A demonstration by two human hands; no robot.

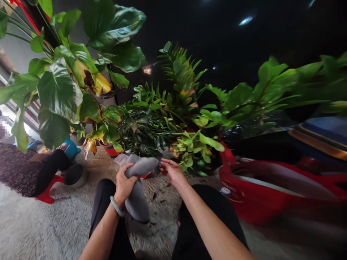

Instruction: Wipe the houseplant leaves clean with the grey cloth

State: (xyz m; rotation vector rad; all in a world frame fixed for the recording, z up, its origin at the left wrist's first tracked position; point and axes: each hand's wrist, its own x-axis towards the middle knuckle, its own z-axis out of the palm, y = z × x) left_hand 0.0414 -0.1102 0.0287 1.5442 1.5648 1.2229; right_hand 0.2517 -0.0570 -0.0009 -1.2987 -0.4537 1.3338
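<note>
My left hand (pixel 125 182), with a pale bangle on the wrist, is closed around a grey soft fabric piece (pixel 143 167) that looks like a sock. One rounded end of it points right, and a second grey part (pixel 137 204) hangs below toward the ground. Whether both parts are one item I cannot tell. Just right of the grey tip, my right hand (pixel 172 171) has its fingers stretched toward it, slightly blurred. A small gap seems to lie between fingertips and fabric.
Potted leafy plants (pixel 151 119) stand ahead. A red bag (pixel 260 191) sits at the right. Left are a dark round pot (pixel 74 176), a red stool (pixel 50 189) and another person's dark sleeve (pixel 52 168). Rough concrete floor (pixel 70 224) lies below.
</note>
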